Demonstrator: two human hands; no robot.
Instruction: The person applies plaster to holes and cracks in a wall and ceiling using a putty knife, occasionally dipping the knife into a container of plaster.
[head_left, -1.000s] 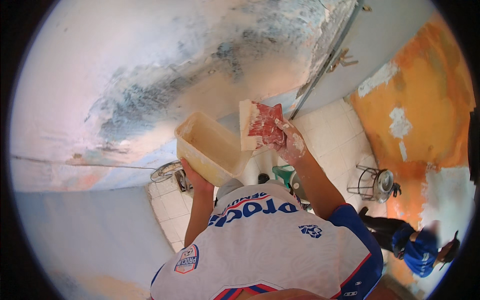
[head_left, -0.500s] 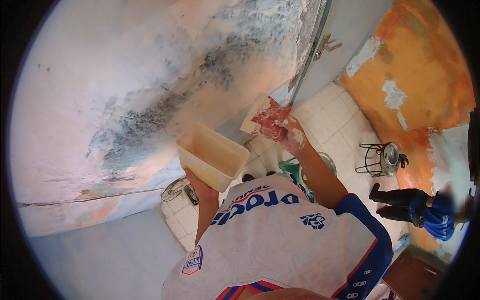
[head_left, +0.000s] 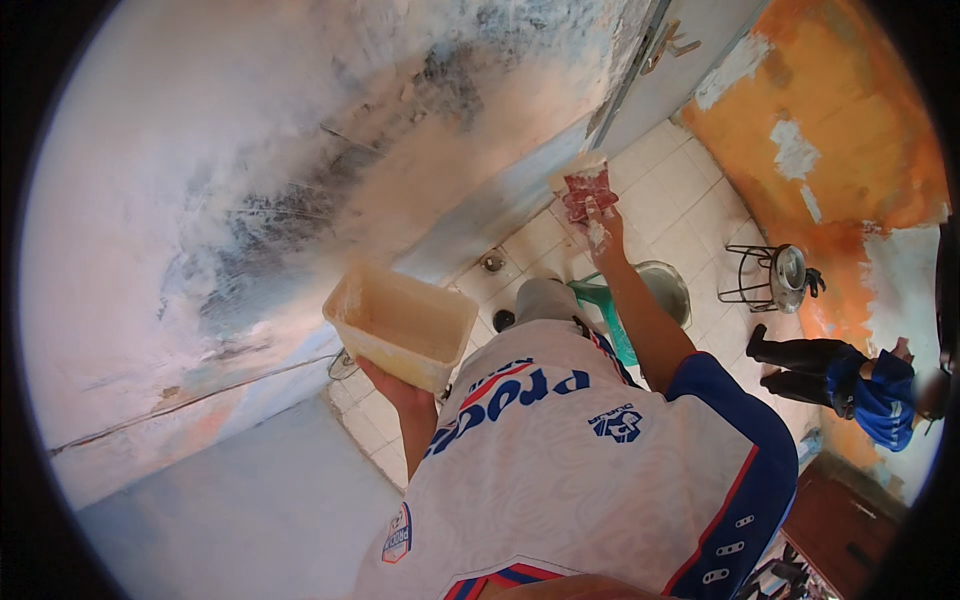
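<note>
A cream plastic tub (head_left: 405, 362), smeared with pale paste and tilted, rests in my left hand (head_left: 397, 385), whose fingers grip its lower side. Held out over the floor near the door is a red putty scraper (head_left: 588, 190) with whitish paste on its blade. My right hand (head_left: 601, 232) is closed around it and has paste on the skin. The scraper is apart from both the tub and the wall. In front of me stands a wall (head_left: 440, 150) with dark, rough patches partly covered by white filler.
A grey door with a handle (head_left: 668, 46) is at the upper right. By my legs is a green item (head_left: 608, 310) beside a round basin (head_left: 668, 290). Farther right stand a black metal stool (head_left: 745, 275), an orange wall (head_left: 840, 120) and a person in blue (head_left: 875, 400).
My right hand and the scraper have moved away from the wall and tub, up and to the right. The tub has shifted slightly left and down.
</note>
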